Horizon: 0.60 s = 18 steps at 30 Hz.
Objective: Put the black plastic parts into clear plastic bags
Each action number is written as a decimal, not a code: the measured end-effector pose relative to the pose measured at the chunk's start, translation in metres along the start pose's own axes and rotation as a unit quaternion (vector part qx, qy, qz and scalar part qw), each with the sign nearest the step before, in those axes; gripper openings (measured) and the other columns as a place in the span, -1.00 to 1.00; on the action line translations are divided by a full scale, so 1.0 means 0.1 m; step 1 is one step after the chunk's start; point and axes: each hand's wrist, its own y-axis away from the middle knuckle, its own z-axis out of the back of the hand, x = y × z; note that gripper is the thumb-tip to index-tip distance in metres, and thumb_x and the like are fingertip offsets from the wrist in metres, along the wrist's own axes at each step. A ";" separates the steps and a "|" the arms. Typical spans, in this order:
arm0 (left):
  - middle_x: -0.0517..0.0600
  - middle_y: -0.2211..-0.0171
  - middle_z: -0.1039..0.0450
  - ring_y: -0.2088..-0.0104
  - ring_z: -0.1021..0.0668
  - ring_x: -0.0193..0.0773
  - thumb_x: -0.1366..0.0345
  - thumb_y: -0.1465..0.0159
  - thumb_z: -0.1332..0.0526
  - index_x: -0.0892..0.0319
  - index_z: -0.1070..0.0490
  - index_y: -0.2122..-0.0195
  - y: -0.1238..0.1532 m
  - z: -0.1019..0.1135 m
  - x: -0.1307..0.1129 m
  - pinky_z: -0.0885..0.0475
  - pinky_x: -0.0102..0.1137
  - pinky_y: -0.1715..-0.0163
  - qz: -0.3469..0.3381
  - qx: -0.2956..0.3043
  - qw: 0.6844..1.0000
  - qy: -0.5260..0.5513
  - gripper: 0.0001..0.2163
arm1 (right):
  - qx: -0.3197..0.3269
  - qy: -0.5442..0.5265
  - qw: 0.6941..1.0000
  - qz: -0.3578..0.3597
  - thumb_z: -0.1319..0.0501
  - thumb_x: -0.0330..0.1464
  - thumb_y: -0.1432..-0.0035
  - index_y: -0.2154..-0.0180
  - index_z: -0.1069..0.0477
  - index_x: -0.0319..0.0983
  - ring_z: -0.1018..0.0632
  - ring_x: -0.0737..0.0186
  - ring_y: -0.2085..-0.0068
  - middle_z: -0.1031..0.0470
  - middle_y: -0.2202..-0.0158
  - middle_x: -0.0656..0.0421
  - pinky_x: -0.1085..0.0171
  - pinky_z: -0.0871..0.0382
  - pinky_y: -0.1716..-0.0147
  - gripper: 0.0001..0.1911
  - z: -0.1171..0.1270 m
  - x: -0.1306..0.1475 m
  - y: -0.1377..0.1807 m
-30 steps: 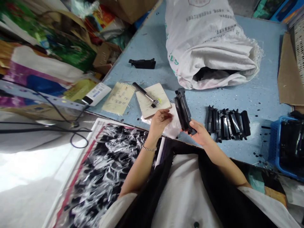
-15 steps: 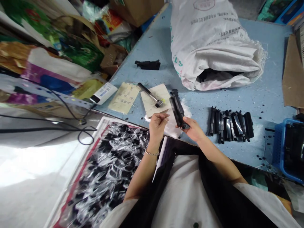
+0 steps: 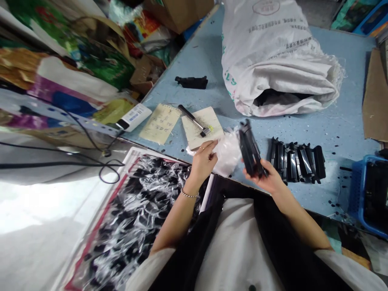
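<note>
My right hand [image 3: 266, 176] is wrapped round the lower end of a long black plastic part [image 3: 250, 151], which stands tilted above the table edge. Its kind is not clear to me. To the left, my left hand [image 3: 202, 163] has its fingers partly bent and apart, with the fingertips at the edge of a pile of thin clear plastic bags [image 3: 226, 153]. Nothing shows between them. Behind that hand a small black-handled hammer [image 3: 195, 121] lies on a cream pad [image 3: 189, 135]. Similar black parts [image 3: 298, 161] stand in a row right of my right hand.
One more black part [image 3: 191, 82] lies farther back on the blue table [image 3: 348, 105]. A white woven sack [image 3: 273, 52] takes up the back. A blue basket [image 3: 356, 190] stands at right, a handwritten note [image 3: 159, 123] at left. Bagged black pieces [image 3: 136, 218] fill a container below.
My right hand has moved to the right with the black plastic part, away from my left hand. My left hand's fingers have loosened from a pinch and reached to the plastic bags.
</note>
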 end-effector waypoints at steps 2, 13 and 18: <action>0.18 -0.20 -0.43 0.12 -0.63 -0.20 0.51 -0.24 -0.13 0.16 -0.41 -0.25 0.02 -0.04 0.06 -0.61 -0.31 0.16 -0.017 0.006 1.000 0.000 -0.47 | 0.063 -0.020 0.991 -0.116 -0.26 -0.08 -0.26 0.13 -0.49 -0.32 -0.64 0.21 0.36 -0.65 0.27 -0.01 0.33 -0.51 0.44 -0.59 0.00 -0.08 0.08; 0.14 -0.27 -0.37 -0.24 -0.50 -0.16 0.58 -0.37 -0.02 -0.04 0.18 -0.52 0.58 -0.15 -0.46 -0.50 -0.28 -0.20 -0.252 0.061 0.966 -0.007 -0.25 | -0.089 0.100 0.990 0.052 -0.47 -0.12 0.03 -0.02 -0.24 -0.13 -0.51 0.32 0.58 -0.51 0.49 0.35 0.43 -0.24 0.66 -0.35 -0.10 -0.18 -0.30; 0.29 -0.47 0.09 0.02 -0.63 -0.03 0.33 -0.20 -0.40 -0.10 0.06 -0.48 0.50 -0.26 -0.50 -0.62 -0.08 0.02 -0.150 0.097 0.983 0.028 -0.10 | -0.109 0.236 0.951 0.168 -0.35 -0.03 -0.11 0.19 -0.34 -0.13 -0.45 0.33 0.51 -0.41 0.48 0.34 0.33 -0.33 0.50 -0.60 -0.13 -0.23 -0.20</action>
